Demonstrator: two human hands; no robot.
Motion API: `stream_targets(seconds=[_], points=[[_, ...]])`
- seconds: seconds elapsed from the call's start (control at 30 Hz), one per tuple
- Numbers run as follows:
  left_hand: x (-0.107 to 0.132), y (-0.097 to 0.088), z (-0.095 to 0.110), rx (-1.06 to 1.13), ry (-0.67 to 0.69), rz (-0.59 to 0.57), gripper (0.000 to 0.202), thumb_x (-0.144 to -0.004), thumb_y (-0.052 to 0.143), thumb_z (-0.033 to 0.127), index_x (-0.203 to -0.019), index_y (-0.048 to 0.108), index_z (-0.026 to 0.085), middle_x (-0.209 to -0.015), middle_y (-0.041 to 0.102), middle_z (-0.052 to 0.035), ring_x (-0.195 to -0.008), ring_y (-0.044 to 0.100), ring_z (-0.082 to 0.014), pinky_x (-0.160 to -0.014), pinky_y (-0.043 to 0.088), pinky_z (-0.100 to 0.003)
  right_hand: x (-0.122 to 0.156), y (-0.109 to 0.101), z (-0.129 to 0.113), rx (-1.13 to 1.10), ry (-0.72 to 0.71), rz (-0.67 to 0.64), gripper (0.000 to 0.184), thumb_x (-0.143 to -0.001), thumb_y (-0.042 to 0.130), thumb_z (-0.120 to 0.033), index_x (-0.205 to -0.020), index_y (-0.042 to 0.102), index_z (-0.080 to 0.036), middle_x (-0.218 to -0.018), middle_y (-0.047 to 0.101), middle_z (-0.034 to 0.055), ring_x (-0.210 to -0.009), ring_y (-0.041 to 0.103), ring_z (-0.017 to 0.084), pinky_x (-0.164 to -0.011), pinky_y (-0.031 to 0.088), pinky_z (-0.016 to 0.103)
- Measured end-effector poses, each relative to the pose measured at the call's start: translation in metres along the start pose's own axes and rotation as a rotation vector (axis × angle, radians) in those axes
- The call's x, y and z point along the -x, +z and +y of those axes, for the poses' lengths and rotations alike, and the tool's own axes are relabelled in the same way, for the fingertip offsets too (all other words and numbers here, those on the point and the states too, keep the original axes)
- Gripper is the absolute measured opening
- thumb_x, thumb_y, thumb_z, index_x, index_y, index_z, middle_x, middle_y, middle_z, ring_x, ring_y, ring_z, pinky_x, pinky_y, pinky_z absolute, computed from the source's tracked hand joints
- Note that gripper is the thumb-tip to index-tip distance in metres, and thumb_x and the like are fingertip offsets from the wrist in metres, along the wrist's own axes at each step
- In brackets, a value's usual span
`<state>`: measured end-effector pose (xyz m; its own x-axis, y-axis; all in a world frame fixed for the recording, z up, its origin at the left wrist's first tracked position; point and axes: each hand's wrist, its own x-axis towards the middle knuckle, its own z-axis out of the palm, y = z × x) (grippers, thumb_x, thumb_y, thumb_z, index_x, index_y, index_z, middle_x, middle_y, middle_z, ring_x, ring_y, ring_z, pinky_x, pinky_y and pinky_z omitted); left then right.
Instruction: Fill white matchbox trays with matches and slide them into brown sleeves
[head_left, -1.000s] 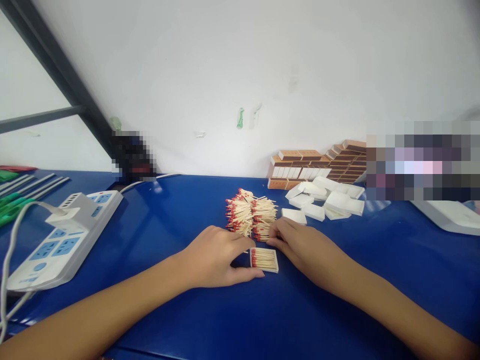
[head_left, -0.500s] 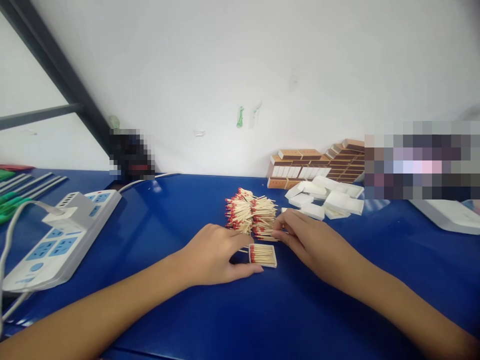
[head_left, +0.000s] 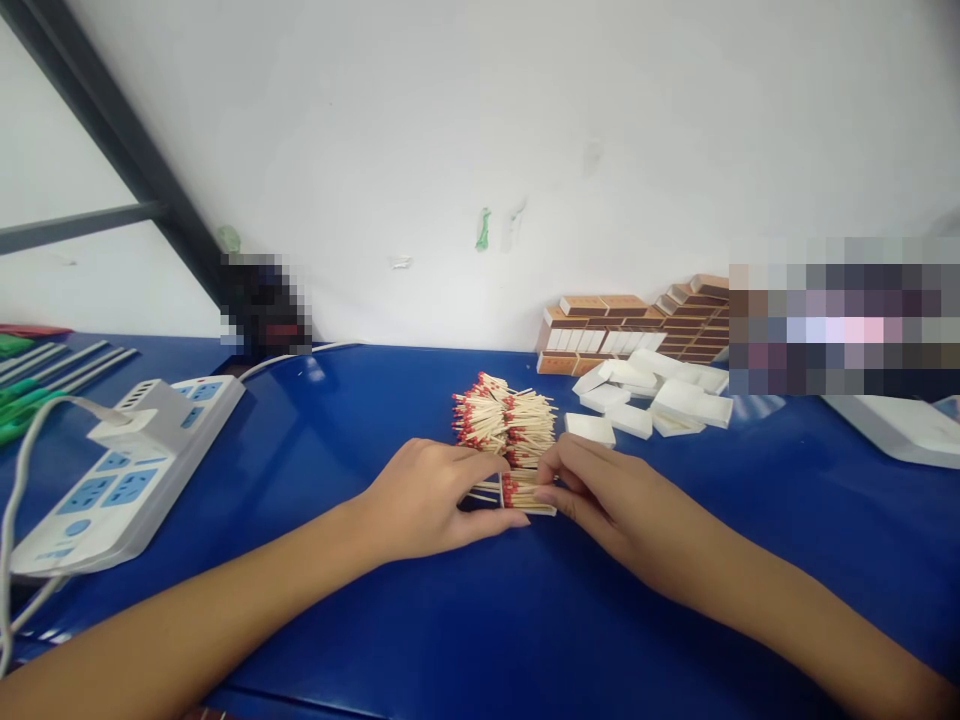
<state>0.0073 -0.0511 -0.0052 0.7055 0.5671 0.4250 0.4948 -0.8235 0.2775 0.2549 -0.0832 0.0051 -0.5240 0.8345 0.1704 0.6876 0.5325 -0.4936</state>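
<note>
A small white matchbox tray [head_left: 531, 511] lies on the blue table, filled with red-tipped matches [head_left: 519, 491]. My left hand [head_left: 424, 500] grips its left end, thumb at the near side and index finger at the far side. A few loose matchsticks [head_left: 484, 492] show under that hand's arch. Over the tray's right part, my right hand [head_left: 607, 490] is closed in a pinch on matches, its fingertips partly hiding them. Just behind the tray rises a large heap of matches [head_left: 495, 415], heads mostly to the left.
Several empty white trays [head_left: 694, 402] lie jumbled right of the heap, one single tray [head_left: 589, 429] nearer. Stacked brown matchboxes [head_left: 600, 310] stand against the wall. On the left are a white power strip [head_left: 135, 490] with cables and green-handled tools [head_left: 22, 410].
My right hand has come from the heap's near edge down and left, over the tray. The tray and my left hand have shifted slightly toward the heap.
</note>
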Motion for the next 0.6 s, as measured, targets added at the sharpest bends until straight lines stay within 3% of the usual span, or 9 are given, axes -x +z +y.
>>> stream_targets(seconds=[0.3, 0.6], points=[[-0.0003, 0.0003, -0.0001, 0.016, 0.038, 0.032, 0.042, -0.094, 0.067, 0.057, -0.106, 0.074, 0.017, -0.07, 0.07, 0.0014, -0.055, 0.061, -0.0111, -0.053, 0.04, -0.023, -0.0021, 0.0008, -0.0059, -0.021, 0.005, -0.021, 0.011, -0.104, 0.051, -0.024, -0.094, 0.056, -0.022, -0.092, 0.065, 0.0031, -0.075, 0.059, 0.016, -0.065, 0.045, 0.029], [-0.0004, -0.0007, 0.0005, 0.025, 0.036, -0.016, 0.04, -0.095, 0.067, 0.054, -0.108, 0.073, 0.017, -0.075, 0.072, 0.0015, -0.057, 0.063, -0.0111, -0.054, 0.041, -0.024, 0.0007, -0.0001, -0.0028, 0.019, -0.042, -0.01, 0.011, -0.103, 0.054, -0.023, -0.094, 0.061, -0.021, -0.093, 0.063, 0.0033, -0.08, 0.06, 0.016, -0.068, 0.044, 0.03]])
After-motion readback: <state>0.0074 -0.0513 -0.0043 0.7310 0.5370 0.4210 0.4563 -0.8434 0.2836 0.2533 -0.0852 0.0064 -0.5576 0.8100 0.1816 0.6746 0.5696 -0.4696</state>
